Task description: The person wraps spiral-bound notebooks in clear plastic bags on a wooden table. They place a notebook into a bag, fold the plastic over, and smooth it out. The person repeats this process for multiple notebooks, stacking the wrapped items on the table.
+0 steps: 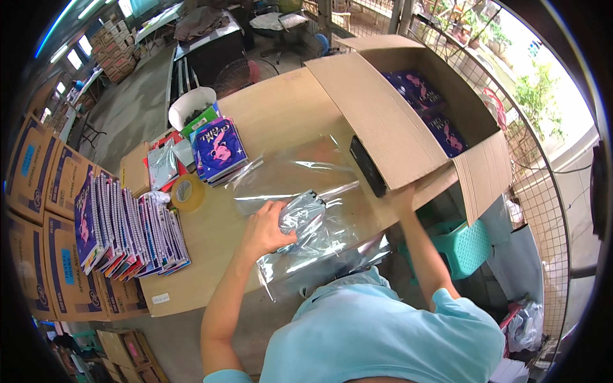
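Observation:
My left hand (pixel 265 228) is closed around a shiny, clear-plastic bundle (pixel 303 214) with small dark bits at its far end; its exact kind I cannot make out. Beneath it, clear plastic sheets or bags (pixel 287 172) spread over the table and hang past its near edge. My right hand (pixel 402 199) reaches to the near side of the open cardboard box (pixel 396 121), below its flap, where the fingers are hidden. Purple notebooks (pixel 447 133) lie inside the box. A flat black object (pixel 368 167) leans against the box's left side.
A tape roll (pixel 188 193) lies on the wooden table (pixel 274 96) near stacked purple notebooks (pixel 218 150) and a white tub (pixel 191 105). Spiral notebooks (pixel 121 223) stand in a row at left, beside cartons (pixel 67 242). A green stool (pixel 463 249) stands below the box.

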`<state>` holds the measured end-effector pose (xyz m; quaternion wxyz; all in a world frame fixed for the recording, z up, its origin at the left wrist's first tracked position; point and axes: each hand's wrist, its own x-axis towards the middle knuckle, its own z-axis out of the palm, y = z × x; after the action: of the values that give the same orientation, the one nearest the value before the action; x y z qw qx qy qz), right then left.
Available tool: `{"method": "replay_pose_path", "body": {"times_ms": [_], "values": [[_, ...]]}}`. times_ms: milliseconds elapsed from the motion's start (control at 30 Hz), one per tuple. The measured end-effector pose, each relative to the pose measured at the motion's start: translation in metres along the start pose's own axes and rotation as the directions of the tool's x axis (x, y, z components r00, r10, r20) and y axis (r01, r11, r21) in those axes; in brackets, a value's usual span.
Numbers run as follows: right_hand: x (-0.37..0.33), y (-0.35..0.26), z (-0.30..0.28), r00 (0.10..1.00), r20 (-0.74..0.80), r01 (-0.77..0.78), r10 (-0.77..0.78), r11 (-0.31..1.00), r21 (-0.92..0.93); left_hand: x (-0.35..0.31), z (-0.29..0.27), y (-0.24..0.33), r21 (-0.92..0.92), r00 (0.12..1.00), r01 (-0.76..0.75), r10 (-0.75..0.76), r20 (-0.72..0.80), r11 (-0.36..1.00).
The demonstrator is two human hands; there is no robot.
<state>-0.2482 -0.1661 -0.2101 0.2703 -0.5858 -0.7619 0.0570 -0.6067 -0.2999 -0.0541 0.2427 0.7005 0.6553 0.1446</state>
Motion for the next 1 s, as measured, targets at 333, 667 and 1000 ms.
{"method": "replay_pose_path", "body": {"times_ms": [333, 667, 1000], "values": [[0.062, 0.063, 0.027, 0.841, -0.313, 0.247, -0.442, 0.827, -0.505, -0.001, 0.002, 0.001, 0.015, 0.999, -0.041, 0.042, -0.029, 0.999], [-0.022, 0.044, 0.020, 0.742, 0.231, -0.643, 0.630, 0.568, 0.514, -0.008, 0.008, -0.006, 0.009, 0.996, -0.047, 0.047, -0.074, 0.999], [-0.080, -0.170, -0.013, 0.880, 0.467, -0.473, 0.087, 0.059, 0.879, -0.006, 0.008, -0.009, 0.050, 0.994, -0.077, 0.080, -0.070, 0.996]]}}
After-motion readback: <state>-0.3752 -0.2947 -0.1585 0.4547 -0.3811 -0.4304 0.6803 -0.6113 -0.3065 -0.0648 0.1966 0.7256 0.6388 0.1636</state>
